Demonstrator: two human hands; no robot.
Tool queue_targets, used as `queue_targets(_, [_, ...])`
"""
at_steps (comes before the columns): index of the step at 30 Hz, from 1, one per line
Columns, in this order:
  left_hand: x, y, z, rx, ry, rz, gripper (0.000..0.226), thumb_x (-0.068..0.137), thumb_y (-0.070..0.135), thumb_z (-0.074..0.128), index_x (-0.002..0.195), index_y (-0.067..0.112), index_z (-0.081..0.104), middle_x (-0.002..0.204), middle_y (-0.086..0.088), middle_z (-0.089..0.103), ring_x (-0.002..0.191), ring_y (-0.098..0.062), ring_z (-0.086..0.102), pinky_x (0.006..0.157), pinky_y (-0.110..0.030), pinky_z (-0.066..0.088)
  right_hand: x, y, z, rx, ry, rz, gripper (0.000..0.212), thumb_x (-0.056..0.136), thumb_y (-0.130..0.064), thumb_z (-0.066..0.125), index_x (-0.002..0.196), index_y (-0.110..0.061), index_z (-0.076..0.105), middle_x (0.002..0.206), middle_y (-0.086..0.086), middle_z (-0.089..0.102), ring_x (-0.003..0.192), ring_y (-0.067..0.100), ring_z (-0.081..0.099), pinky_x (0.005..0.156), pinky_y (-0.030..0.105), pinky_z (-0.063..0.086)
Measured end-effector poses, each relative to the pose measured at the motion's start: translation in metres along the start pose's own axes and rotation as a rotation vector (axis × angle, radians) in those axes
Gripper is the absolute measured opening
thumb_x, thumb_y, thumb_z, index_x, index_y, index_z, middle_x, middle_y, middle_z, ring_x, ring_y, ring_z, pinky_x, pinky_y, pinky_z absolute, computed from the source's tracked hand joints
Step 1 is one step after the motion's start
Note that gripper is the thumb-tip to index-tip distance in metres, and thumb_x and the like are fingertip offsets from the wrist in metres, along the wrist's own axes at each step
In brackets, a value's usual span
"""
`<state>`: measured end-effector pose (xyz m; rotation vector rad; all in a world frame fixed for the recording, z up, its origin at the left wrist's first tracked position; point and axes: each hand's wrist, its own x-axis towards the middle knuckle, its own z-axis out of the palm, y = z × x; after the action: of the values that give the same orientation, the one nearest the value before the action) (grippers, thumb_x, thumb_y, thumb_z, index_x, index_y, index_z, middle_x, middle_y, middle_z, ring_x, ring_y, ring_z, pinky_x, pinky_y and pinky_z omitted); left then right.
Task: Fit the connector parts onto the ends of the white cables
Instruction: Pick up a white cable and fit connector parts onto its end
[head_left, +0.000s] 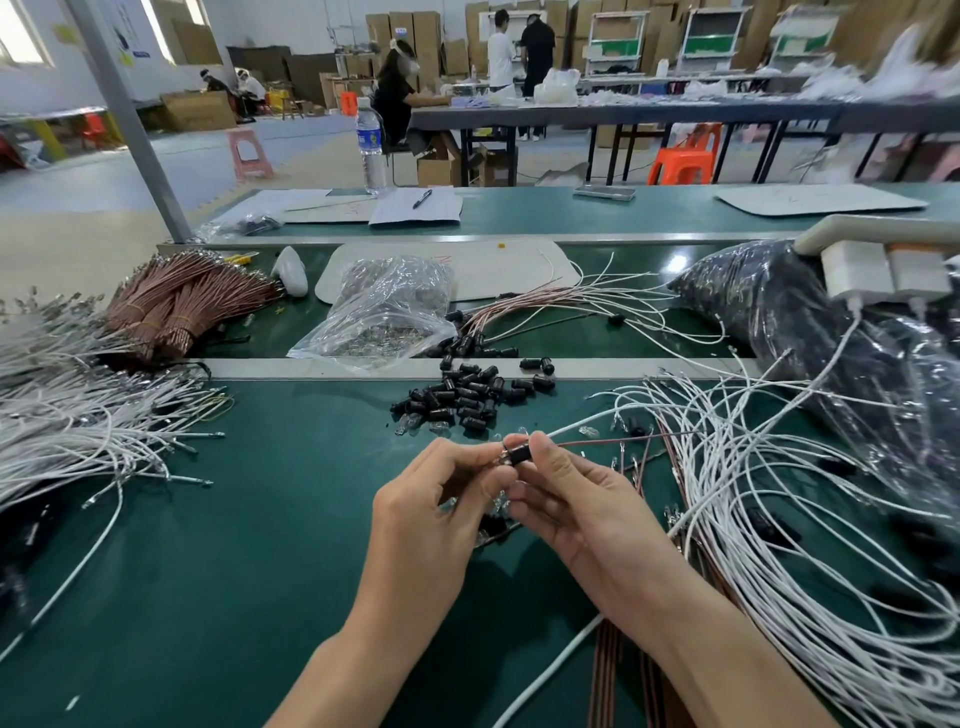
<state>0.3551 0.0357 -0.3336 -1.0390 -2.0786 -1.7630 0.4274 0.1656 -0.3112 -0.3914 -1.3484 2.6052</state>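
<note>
– Black connector part (521, 456) is held just above the green mat (260, 545), nearer than the pile of connector parts (467, 397). It is pinched at one end by the left hand (441, 504) and at the other by the right hand (566, 499), fingertips closed tight on it.
– Step judged?
– Mid-fit: a terminal is being seated in the housing. A brown wire (623, 440) and what seems a white lead are seen running off right, toward the loose white cables (769, 519).
– Next move?
– A straight push is called for until the terminal is home, then a light tug as a check.
– Hidden?
– The joint is covered by the thumbs, so seating cannot be told. Small clear bits seem tucked under the left fingers but are not made out.
</note>
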Motion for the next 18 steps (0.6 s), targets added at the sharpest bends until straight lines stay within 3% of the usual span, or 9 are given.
queue_targets(11, [-0.0006, -0.0005, 0.0005, -0.055, -0.027, -0.059, 0.016, 0.088, 0.021, 0.071, 0.103, 0.022, 0.075, 0.094, 0.011, 0.075, 0.088, -0.009, 0.073, 0.078, -0.022, 0.056, 0.0005, 0.0052, -0.0029, -0.007, -0.029, 0.007, 0.032, 0.08, -0.037, 0.075, 0.097, -0.01, 0.08, 0.09, 0.01, 0.074, 0.076, 0.013, 0.07, 0.07, 0.022, 0.057])
queue_targets(16, [0.0007, -0.0001, 0.0015, 0.077, -0.049, 0.006, 0.012, 0.095, 0.028, 0.065, 0.107, 0.032, 0.064, 0.097, 0.019, 0.067, 0.092, -0.006, 0.068, 0.078, -0.014, 0.05, 0.0063, 0.0024, -0.0052, 0.132, 0.102, -0.089, 0.027, 0.067, -0.025, 0.082, 0.092, -0.015, 0.082, 0.085, 0.007, 0.075, 0.073, 0.012, 0.072, 0.065, 0.021, 0.058])
queue_targets(18, [-0.0001, 0.0011, 0.0022, 0.102, -0.061, -0.011, 0.012, 0.098, 0.036, 0.061, 0.108, 0.041, 0.056, 0.1, 0.024, 0.065, 0.093, -0.001, 0.065, 0.077, -0.007, 0.045, 0.007, 0.0035, -0.0048, 0.074, 0.152, -0.132, 0.022, 0.066, -0.025, 0.081, 0.087, -0.016, 0.082, 0.085, 0.008, 0.075, 0.073, 0.012, 0.072, 0.064, 0.02, 0.058])
